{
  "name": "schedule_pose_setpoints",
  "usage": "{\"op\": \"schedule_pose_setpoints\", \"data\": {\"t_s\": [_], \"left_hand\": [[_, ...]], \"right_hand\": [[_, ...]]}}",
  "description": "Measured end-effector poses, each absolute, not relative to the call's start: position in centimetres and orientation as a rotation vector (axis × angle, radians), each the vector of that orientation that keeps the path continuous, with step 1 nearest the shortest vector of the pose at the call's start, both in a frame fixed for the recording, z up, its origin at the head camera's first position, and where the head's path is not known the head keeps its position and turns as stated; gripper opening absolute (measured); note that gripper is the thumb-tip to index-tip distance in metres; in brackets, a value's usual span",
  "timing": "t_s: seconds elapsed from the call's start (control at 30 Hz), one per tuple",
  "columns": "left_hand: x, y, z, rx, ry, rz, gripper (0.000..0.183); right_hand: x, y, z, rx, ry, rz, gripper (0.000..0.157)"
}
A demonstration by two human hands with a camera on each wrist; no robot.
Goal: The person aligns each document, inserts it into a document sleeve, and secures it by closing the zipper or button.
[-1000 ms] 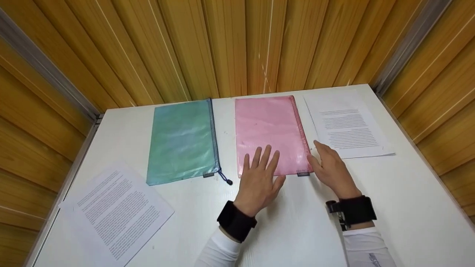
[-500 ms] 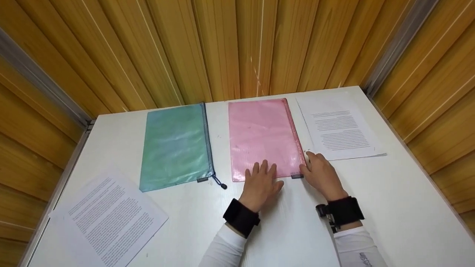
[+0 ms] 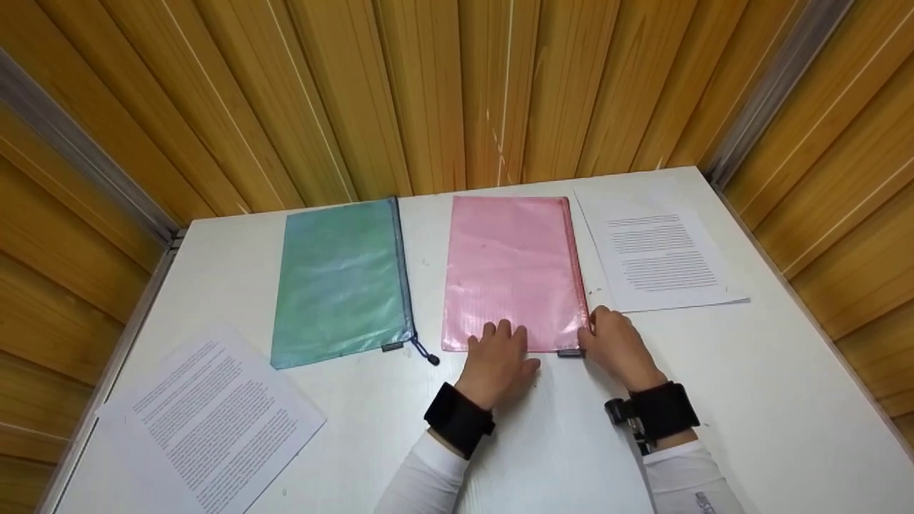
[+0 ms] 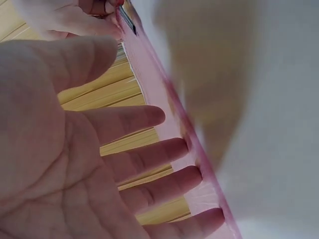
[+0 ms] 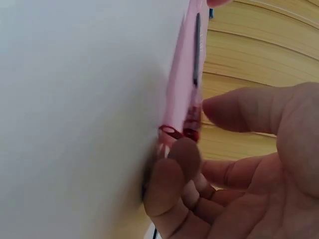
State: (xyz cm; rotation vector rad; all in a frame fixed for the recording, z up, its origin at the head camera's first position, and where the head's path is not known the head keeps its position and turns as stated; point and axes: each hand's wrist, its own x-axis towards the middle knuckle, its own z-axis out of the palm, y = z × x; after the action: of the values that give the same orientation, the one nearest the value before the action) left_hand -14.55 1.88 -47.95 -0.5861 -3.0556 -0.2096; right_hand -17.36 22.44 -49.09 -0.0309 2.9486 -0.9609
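Note:
A pink zipper pouch (image 3: pixel 510 264) lies flat on the white table, its red zipper along the right side. My left hand (image 3: pixel 494 368) rests at its near edge, fingers extended with the tips on the pouch. In the left wrist view those fingertips (image 4: pixel 192 177) meet the pink border. At the near right corner, beside a small dark tag (image 3: pixel 571 353), my right hand (image 3: pixel 620 348) pinches the pouch with curled fingers. The right wrist view shows the thumb (image 5: pixel 229 107) against the corner and fingertips by a red loop (image 5: pixel 170 131), partly hidden.
A green zipper pouch (image 3: pixel 343 278) with a dark cord pull (image 3: pixel 428 353) lies to the left. Printed sheets (image 3: pixel 221 421) sit at the near left, and more printed sheets (image 3: pixel 660 250) at the far right. Wood-patterned panels (image 3: pixel 428 93) enclose the table.
The pink pouch has turned slightly clockwise, its far end shifting right. My left hand has drawn back to its near edge. My right hand's fingers have curled in at the corner.

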Motion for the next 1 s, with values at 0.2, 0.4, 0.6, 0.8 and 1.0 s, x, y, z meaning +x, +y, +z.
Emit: {"op": "schedule_pose_setpoints", "data": {"t_s": [0.2,0.4,0.6,0.8,1.0], "left_hand": [[-14.2,1.7,-47.8,-0.6,-3.083,-0.199,0.04],[-13.8,1.7,-47.5,-0.665,-2.968,-0.2,0.041],[-13.8,1.9,-47.1,-0.746,-2.729,-0.273,0.043],[-13.9,2.0,-46.3,-0.823,-2.561,-0.507,0.044],[-14.1,1.6,-45.4,-0.907,-2.399,-0.626,0.035]], "right_hand": [[-16.9,22.2,-48.4,0.002,2.852,-1.053,0.013],[-16.5,21.8,-46.7,-0.011,2.797,-1.274,0.011],[-16.0,21.0,-44.9,-0.035,2.501,-1.661,0.013],[-14.8,19.9,-42.5,-0.083,2.382,-1.795,0.016],[-13.9,19.0,-40.6,-0.17,2.364,-1.807,0.021]]}}
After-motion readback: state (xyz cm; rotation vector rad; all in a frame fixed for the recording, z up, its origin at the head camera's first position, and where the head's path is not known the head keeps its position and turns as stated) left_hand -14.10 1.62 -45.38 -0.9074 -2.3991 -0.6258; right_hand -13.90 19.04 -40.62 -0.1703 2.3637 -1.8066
